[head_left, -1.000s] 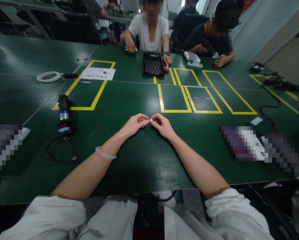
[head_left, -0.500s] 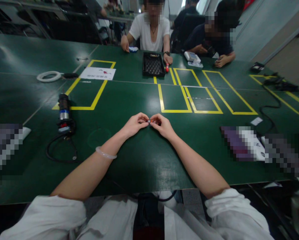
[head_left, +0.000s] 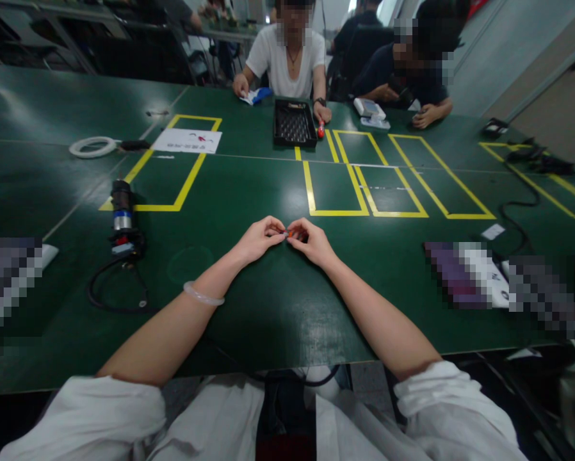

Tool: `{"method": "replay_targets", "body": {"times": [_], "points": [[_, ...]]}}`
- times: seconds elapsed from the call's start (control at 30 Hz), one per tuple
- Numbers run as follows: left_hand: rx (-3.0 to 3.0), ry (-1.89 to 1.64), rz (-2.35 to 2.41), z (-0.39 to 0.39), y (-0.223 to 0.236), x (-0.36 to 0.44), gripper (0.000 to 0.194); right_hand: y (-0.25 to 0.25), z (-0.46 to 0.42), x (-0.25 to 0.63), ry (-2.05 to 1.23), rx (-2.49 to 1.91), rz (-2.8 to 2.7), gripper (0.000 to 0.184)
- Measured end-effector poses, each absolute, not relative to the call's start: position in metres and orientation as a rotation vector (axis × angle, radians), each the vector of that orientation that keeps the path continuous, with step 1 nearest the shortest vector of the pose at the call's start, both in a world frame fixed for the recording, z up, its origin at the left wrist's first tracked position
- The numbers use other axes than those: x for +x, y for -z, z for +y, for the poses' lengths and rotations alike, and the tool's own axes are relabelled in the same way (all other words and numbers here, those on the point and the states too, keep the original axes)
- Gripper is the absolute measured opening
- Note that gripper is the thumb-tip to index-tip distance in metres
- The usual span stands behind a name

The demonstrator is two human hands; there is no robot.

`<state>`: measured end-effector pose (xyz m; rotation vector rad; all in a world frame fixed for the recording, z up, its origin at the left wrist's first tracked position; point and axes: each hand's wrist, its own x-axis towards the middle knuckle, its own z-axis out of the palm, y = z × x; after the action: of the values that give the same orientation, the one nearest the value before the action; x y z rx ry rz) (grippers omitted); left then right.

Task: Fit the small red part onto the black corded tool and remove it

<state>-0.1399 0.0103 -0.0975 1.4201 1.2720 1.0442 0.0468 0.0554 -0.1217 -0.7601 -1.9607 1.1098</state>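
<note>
Above the green table (head_left: 268, 307), my left hand (head_left: 263, 235) and my right hand (head_left: 311, 240) meet fingertip to fingertip. Both are closed in a pinch around a tiny part (head_left: 286, 235) with dark, silvery and orange-red bits. Fingers cover most of it, so its kind cannot be made out, nor whether it is one piece or two. A clear bangle (head_left: 203, 294) circles my left forearm. To the left of my hands, a cylindrical tool with a black cable (head_left: 123, 214) rests on the table.
Yellow tape outlines (head_left: 338, 212) mark the tabletop. Farther off lie a white sheet (head_left: 186, 140), a white cable coil (head_left: 93, 147) and a black tray (head_left: 294, 123) of small parts. Two people sit across, one holding a red object (head_left: 321, 130). A purple-and-white packet (head_left: 465, 275) lies at right.
My hands stay together, with only a slight shift of the fingertips around the small part. Across the table, a person's hand has moved a blue-and-white packet, which now shows more of its blue.
</note>
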Motion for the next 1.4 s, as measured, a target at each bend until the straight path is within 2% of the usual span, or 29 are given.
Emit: {"method": "replay_targets", "body": {"times": [0.23, 0.87, 1.4], "points": [[1.395, -1.033, 1.279, 0.0093, 0.0939, -0.1389, 0.033, 0.1213, 0.0550, 0.0471, -1.088, -0.756, -1.973, 0.023], [1.393, -1.036, 1.263, 0.0100, 0.0953, -0.1401, 0.035, 0.1183, 0.0544, 0.0471, -1.089, -0.799, -1.964, 0.016], [1.333, -1.008, 1.285, 0.0086, 0.0899, -0.1388, 0.026, 0.1191, 0.0537, 0.0478, -1.044, -0.760, -2.014, 0.015]]}}
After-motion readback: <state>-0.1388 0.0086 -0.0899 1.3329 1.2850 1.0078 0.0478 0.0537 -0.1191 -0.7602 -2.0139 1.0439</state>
